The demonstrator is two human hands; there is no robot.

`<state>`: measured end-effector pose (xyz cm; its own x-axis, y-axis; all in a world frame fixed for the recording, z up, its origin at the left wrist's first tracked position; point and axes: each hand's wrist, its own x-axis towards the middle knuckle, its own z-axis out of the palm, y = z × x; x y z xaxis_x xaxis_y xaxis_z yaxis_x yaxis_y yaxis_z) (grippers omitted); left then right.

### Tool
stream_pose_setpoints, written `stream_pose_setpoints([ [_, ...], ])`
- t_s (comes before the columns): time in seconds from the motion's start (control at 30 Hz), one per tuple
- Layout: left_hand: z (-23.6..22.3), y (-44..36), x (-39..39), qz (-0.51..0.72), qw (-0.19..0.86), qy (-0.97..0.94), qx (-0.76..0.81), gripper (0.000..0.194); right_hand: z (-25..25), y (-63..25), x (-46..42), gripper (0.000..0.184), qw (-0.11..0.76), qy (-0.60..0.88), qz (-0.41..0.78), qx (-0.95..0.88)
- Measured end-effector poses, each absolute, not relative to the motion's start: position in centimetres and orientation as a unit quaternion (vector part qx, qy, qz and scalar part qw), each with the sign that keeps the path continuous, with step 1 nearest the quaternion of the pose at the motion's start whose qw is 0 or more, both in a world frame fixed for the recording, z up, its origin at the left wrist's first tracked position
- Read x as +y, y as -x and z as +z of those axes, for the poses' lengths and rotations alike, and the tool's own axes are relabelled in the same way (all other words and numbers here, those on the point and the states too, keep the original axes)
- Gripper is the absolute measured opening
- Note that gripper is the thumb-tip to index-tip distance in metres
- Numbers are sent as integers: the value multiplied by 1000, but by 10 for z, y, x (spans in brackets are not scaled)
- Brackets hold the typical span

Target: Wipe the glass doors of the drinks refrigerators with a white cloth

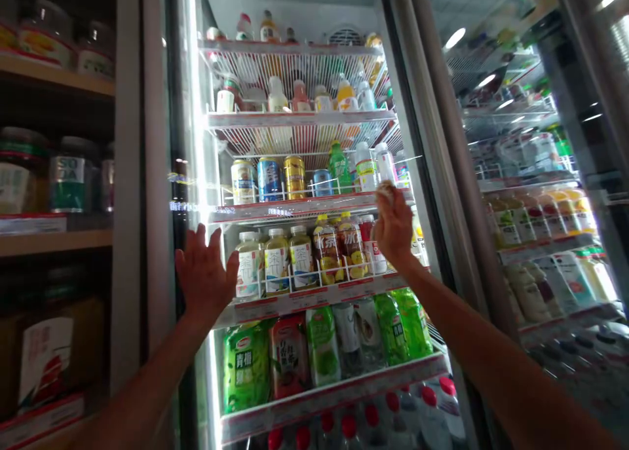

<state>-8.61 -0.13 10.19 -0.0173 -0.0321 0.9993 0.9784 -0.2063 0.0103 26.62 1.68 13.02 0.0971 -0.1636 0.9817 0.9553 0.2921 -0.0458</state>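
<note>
Two bare forearms (472,332), nearest to the camera, come up from the lower corners toward a tall lit cooler (289,4). Its glass door (314,224) is before the hands, with some bright reflections on it. At the right is a second cooler (540,240), also filled with drinks, and at the left a wooden rack (54,243) bears several jars (73,175).

Inside the tall cooler, five shelf levels can be counted. On the lowest one, seven large bottles (289,355) make the front row: four green, one red and two greyish. Below them are bottles with red caps (348,426), partly hidden. One level above the large bottles, I count three bottles with pale labels (276,260), then two brown drinks (328,250) with yellow caps. The next level carries four cans (269,178): two blue, one gold, one pale.

Both hands are well apart. The left hand (209,273) is raised with spread fingers; whether its palm touches the glass, I cannot tell. The right hand (394,230), which is higher, has its fingers bent around a pale crumpled cloth (386,189), and this cloth lies at the fingertips, against or very near the glass
</note>
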Motion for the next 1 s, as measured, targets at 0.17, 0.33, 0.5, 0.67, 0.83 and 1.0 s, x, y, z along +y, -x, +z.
stream_pose_setpoints([
  [0.17,98,85,4,-568,451,532,-436,58,155,-281,23,50,676,408,-430,-438],
  [0.33,97,86,3,-564,447,535,-441,58,145,-173,14,51,524,302,-491,-627],
  [0.5,99,87,1,-562,444,536,-447,57,142,-175,8,55,473,282,-490,-675],
  [0.67,98,86,2,-558,455,531,-446,57,178,-249,10,50,656,432,-399,-474],
  [0.83,97,86,1,-565,443,537,-443,57,172,-181,9,51,565,361,-452,-589],
  [1.0,97,88,0,-562,436,544,-445,57,134,-105,3,48,398,227,-511,-727],
])
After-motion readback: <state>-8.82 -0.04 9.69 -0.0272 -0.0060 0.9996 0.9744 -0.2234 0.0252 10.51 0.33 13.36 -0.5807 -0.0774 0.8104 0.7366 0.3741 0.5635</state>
